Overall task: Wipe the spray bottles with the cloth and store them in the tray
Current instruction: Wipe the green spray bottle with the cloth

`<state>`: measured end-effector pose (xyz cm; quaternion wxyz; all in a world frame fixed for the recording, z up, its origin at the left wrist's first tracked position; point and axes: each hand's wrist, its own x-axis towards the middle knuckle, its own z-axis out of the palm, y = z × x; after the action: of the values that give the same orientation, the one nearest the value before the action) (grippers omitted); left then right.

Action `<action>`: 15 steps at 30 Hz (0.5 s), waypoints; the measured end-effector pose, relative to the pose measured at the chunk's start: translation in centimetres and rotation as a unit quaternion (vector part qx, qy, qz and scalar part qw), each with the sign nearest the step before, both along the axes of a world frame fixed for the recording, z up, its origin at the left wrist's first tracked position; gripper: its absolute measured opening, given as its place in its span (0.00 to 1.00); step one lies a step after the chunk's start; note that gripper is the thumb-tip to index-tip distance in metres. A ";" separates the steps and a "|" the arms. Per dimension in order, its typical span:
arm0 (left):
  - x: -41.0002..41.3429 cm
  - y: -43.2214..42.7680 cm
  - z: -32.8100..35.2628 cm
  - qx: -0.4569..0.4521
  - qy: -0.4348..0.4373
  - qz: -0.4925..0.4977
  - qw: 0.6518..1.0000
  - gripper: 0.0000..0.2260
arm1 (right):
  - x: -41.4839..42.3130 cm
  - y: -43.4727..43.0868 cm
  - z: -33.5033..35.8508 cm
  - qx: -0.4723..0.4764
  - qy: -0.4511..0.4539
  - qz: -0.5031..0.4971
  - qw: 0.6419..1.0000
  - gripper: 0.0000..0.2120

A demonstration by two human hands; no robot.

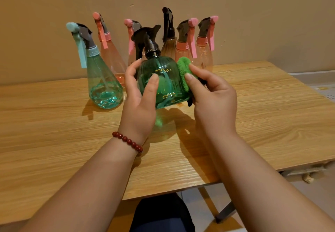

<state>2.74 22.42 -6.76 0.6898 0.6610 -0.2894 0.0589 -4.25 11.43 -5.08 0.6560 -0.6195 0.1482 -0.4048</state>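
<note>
Green item in hand: a green ribbed translucent plastic spray bottle (163, 86) with a black trigger head, leaning slightly, between the two hands. I see its shadow on the table below it.
Left hand: the left hand (139, 103) grips the bottle's left flank, thumb across the near face, fingers round the far side.
Right hand: the right hand (213, 97) pinches a green fluffy cloth (183, 66) under its thumb and presses it to the bottle's right flank.
Cloth: folded against the bottle's right shoulder, touching the plastic.
Left of the left hand: a teal teardrop-shaped clear plastic spray bottle (104, 86), grey head, pale trigger, standing near the fingers but apart from them.
Beyond the left hand: a far-left pink clear spray bottle (111, 57); beside it a second pink spray bottle (130, 37), which I see only in part behind the held one.
Beyond both hands: an amber clear spray bottle with a tall black head (168, 45).
Beyond the right hand: a third pink spray bottle (182, 50) and a fourth pink spray bottle (205, 57), side by side.
Under the forearms: a light wood-grain table (262, 113).
Left wrist: a red bead bracelet (127, 141).
Behind the row: a beige wall (253, 14).
</note>
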 end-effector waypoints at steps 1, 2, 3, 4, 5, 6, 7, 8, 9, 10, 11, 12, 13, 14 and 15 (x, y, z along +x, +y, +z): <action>0.1 0.1 0.0 0.009 0.003 0.005 1.000 0.25 | 0.0 -0.1 0.2 -0.006 -0.004 -0.002 1.000 0.10; 0.4 0.1 -0.2 0.016 0.006 0.010 1.000 0.28 | 0.1 -0.2 0.4 -0.014 -0.007 -0.006 1.000 0.10; 0.5 0.2 -0.2 0.020 0.013 0.011 1.000 0.29 | 0.3 -0.3 0.5 -0.023 -0.010 -0.010 1.000 0.10; 0.6 0.2 -0.3 0.017 0.030 0.007 0.999 0.31 | 0.4 -0.3 0.7 -0.031 -0.013 -0.012 0.999 0.11; 0.7 0.2 -0.4 0.005 0.051 -0.007 0.999 0.33 | 0.5 -0.2 0.7 -0.037 -0.015 -0.011 0.999 0.11; 0.6 0.2 -0.4 -0.009 0.071 -0.026 0.997 0.34 | 0.5 -0.1 0.6 -0.041 -0.017 -0.010 0.999 0.11; 0.5 0.2 -0.4 -0.017 0.084 -0.037 0.996 0.36 | 0.5 0.2 0.4 -0.044 -0.019 -0.009 0.999 0.11; 0.4 0.2 -0.4 -0.018 0.085 -0.036 0.996 0.36 | 0.3 0.6 0.2 -0.049 -0.021 -0.009 0.999 0.11; 0.4 0.3 -0.3 -0.014 0.079 -0.025 0.996 0.36 | 0.1 1.0 -0.1 -0.057 -0.025 -0.010 0.998 0.11; 0.3 0.3 -0.3 -0.015 0.071 -0.010 0.997 0.36 | -0.2 1.4 -0.4 -0.068 -0.030 -0.010 0.997 0.12; 0.2 0.4 -0.2 -0.021 0.065 0.005 0.998 0.34 | -0.5 1.7 -0.8 -0.079 -0.035 -0.009 0.996 0.12; 0.1 0.4 -0.1 -0.030 0.061 0.017 0.998 0.32 | -0.8 1.9 -1.1 -0.088 -0.039 -0.006 0.995 0.13; 0.0 0.5 0.0 -0.039 0.057 0.023 0.997 0.30 | -1.0 2.1 -1.3 -0.096 -0.041 -0.004 0.994 0.12; 0.0 0.6 0.1 -0.047 0.052 0.026 0.997 0.28 | -1.2 2.2 -1.4 -0.104 -0.043 -0.002 0.994 0.12; 0.0 0.6 0.1 -0.050 0.046 0.025 0.997 0.27 | -1.1 2.2 -1.2 -0.109 -0.043 -0.002 0.993 0.12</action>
<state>2.78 23.03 -6.65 0.7329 0.6347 -0.2377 0.0596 -5.35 13.59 -6.32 0.5899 -0.6689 0.0760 -0.4459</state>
